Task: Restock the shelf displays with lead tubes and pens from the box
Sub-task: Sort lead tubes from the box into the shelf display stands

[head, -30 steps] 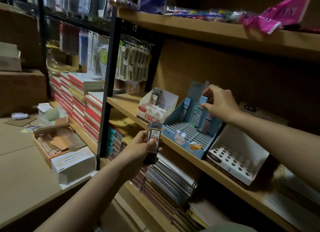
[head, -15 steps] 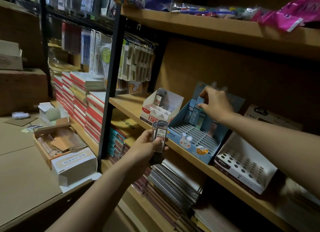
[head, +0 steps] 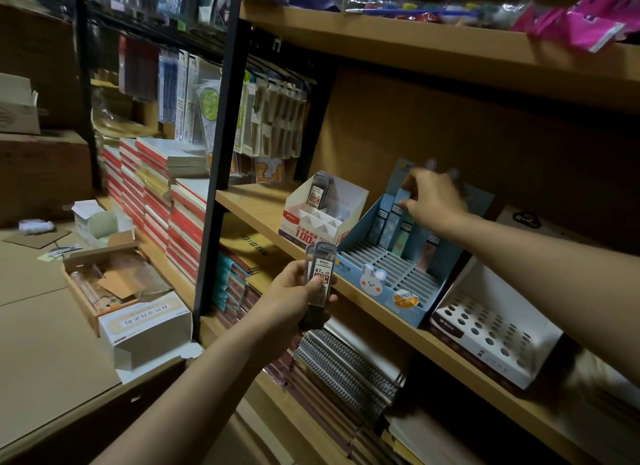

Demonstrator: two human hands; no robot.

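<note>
1. Left hand (head: pixel 294 293): fingers curled round a bundle of clear lead tubes (head: pixel 319 277) with white-and-red labels, held upright in front of the front edge of the middle shelf (head: pixel 256 204), clear of the shelf.
2. Right hand (head: pixel 433 201): reaching over the blue display box (head: pixel 398 284); thumb and fingers pinching the top of a light-blue lead tube (head: pixel 401 197) standing in the back row.
3. Blue display box: on the middle shelf, at its front edge, rabbit picture on front wall; several more tubes upright along the back row, front slots bare.
4. White-and-red display box (head: pixel 322 218): on the same shelf, just left of the blue one; one labelled lead tube (head: pixel 318 194) standing at its back.
5. White display with round holes (head: pixel 491 329): right of the blue box, near the shelf's front edge.
6. Open cardboard box (head: pixel 104 277) and a white carton (head: pixel 145 329): on the low cardboard surface at left, well apart from the hands.
7. Spiral notebooks (head: pixel 346 364): stacked on the shelf below.
</note>
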